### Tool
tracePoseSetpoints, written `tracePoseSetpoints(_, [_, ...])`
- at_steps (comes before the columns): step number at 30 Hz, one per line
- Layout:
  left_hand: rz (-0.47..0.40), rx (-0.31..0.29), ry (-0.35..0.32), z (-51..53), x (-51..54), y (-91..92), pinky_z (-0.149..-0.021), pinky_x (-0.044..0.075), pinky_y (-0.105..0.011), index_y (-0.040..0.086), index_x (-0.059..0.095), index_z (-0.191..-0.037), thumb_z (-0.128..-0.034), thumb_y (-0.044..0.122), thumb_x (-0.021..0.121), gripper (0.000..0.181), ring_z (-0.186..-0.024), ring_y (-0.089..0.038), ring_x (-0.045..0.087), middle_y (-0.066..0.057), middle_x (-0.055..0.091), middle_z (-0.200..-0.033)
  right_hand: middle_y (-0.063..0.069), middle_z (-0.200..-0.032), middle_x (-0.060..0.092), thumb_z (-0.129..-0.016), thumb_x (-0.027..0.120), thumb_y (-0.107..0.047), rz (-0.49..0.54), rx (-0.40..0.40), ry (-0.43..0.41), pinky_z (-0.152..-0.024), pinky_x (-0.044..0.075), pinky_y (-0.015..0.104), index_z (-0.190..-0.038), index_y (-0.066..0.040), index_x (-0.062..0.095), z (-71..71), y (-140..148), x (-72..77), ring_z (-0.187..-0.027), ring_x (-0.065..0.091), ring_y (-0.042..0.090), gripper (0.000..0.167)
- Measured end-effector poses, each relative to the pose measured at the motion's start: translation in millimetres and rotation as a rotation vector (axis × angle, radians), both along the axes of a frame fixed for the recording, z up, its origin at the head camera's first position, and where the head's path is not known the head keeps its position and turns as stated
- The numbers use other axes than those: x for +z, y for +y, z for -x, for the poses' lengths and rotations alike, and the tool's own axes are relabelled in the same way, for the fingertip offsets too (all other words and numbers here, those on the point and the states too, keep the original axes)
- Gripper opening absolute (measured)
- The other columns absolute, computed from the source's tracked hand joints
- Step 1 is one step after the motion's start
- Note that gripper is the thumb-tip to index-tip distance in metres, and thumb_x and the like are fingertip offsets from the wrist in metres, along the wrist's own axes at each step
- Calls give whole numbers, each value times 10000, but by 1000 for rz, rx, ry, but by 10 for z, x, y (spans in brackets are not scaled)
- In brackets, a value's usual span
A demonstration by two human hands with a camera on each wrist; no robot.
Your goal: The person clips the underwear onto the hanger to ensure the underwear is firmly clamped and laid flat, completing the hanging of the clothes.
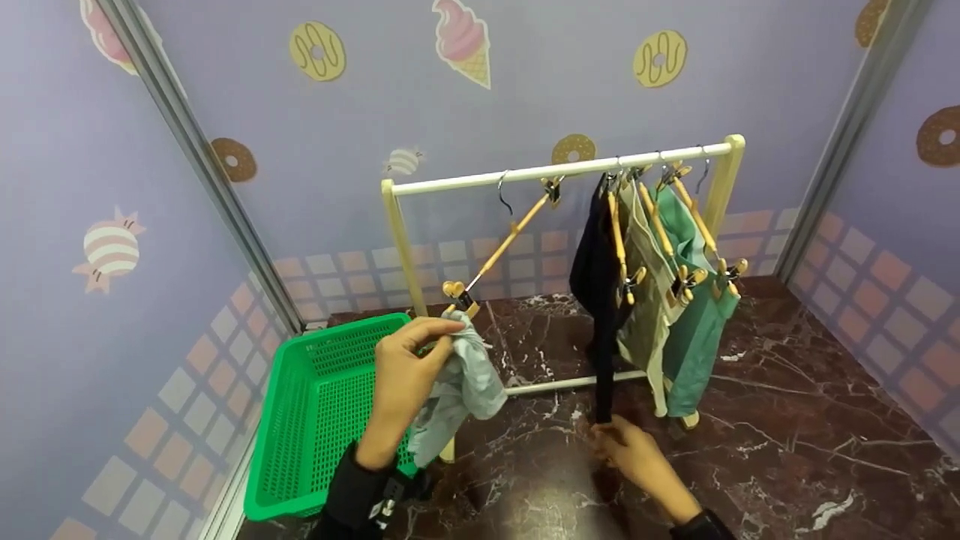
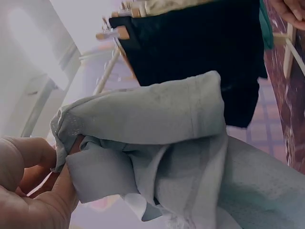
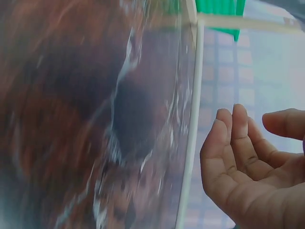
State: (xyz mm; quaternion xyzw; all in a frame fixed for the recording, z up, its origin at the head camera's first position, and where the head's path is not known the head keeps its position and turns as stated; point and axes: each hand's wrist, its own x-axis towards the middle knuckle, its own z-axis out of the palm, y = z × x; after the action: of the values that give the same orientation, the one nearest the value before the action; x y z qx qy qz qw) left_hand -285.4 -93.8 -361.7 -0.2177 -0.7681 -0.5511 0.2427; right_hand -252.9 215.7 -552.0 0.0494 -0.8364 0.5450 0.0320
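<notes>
My left hand (image 1: 405,367) pinches a crumpled pale grey-blue garment (image 1: 476,375) between thumb and fingers. In the left wrist view the cloth (image 2: 152,114) droops away from the fingertips; its exact kind is hard to tell. Just above it is the lower clip (image 1: 459,295) of a tilted wooden clip hanger (image 1: 510,244) on the rack. Whether that clip bites the cloth cannot be made out. Near the lower end of the black garment (image 1: 596,262) is my right hand (image 1: 630,454). Its fingers are loosely bent with nothing between them in the right wrist view (image 3: 257,176).
A white rail (image 1: 465,180) with wooden posts carries the hangers. Khaki pants (image 1: 641,300) and green pants (image 1: 694,352) hang at the right. A green basket (image 1: 281,412) stands at the left on the dark marbled surface (image 1: 787,420). Patterned walls enclose the spot.
</notes>
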Motion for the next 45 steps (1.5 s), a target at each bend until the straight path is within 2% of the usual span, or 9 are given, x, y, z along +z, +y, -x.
tracePoseSetpoints(8, [-48,-69,108,40,-46,171,-795,564,-223,133,814,-1025,-909,-77,679,275,-966,-154,704,19,755,-1034,104,-885,679,-992,564,-31,12,-20,-67,-650,581,348,-1129,54,631,-45,175,-73,-784,687,251,175])
tracePoseSetpoints(13, [46,-103,152,83,-149,206,-836,583,-283,98,807,-1033,-898,-104,670,279,-982,-177,721,-14,761,-1040,104,-893,683,-986,561,-41,-7,-58,-93,-639,564,344,-1106,30,644,-33,207,-71,-758,675,234,162])
tracePoseSetpoints(16, [193,-83,81,121,-344,197,-807,587,-268,56,792,-1014,-875,-128,645,274,-940,-200,728,-69,764,-1028,105,-892,691,-985,562,-40,-16,-71,-107,-635,558,324,-1095,13,654,-28,205,-74,-755,672,222,153])
tracePoseSetpoints(22, [609,-103,-213,137,-898,112,-604,504,-229,15,778,-989,-897,-52,629,187,-715,-132,640,-128,760,-966,62,-860,664,-973,581,-48,-68,-67,-96,-613,533,294,-1091,-3,665,-16,191,-100,-708,645,207,152])
tracePoseSetpoints(27, [720,-63,-353,143,-1175,102,-505,394,-247,58,779,-1015,-947,65,634,161,-570,-83,555,-73,743,-898,89,-908,697,-981,577,-46,-74,-113,-119,-633,534,296,-1086,-28,673,52,163,-86,-738,660,219,144])
tracePoseSetpoints(33, [818,-80,-339,118,-1381,139,-610,524,-334,21,747,-1065,-900,83,700,182,-736,-216,669,-87,719,-890,140,-958,704,-983,595,-33,-78,-77,-76,-647,521,297,-1088,50,619,226,77,-127,-771,659,216,136])
tracePoseSetpoints(38, [1013,-103,-314,-68,-1541,202,-712,525,-400,125,732,-1150,-819,184,826,349,-935,-319,563,-115,599,-1045,156,-858,640,-922,664,0,-172,-79,34,-676,513,414,-1051,74,598,427,4,-167,-770,638,316,163])
tracePoseSetpoints(41, [1082,-83,-276,-188,-1635,224,-667,524,-403,136,722,-1117,-739,258,896,434,-972,-318,496,-132,531,-1068,195,-966,672,-853,741,-30,-183,-77,45,-786,530,468,-1147,137,613,507,-28,-155,-918,652,353,362])
tracePoseSetpoints(45, [1140,-16,-282,-274,-1737,225,-649,526,-450,94,703,-1041,-662,320,946,504,-977,-334,519,-140,533,-1041,79,-797,585,-803,755,-18,-69,57,-25,-670,464,344,-1245,168,574,585,-37,-124,-712,553,214,513])
